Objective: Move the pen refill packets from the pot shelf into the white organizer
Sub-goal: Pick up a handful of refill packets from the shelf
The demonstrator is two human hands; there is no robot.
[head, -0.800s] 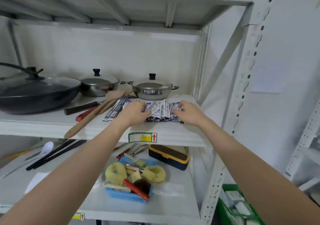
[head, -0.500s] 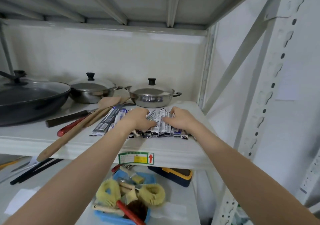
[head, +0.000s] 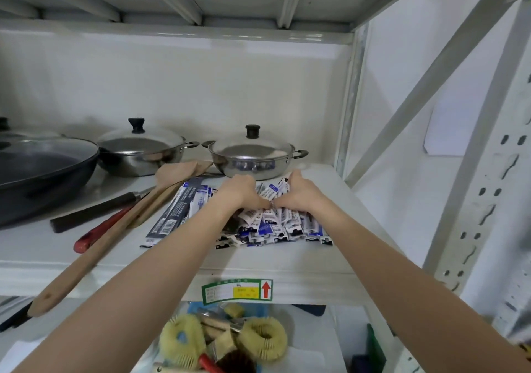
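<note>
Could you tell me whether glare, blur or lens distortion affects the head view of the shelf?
Head view: wide-angle bending curves the shelf post at the right edge; soft highlights sit on the steel pot lid; both hands, left hand and right hand, look sharp on the refill packets; packet print is too small to read.

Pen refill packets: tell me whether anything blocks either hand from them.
Nothing does. The left hand and right hand already rest on the pen refill packets. The lidded steel pot stands just behind.

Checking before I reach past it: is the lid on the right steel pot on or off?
On: the lid sits flat on the right steel pot.
</note>
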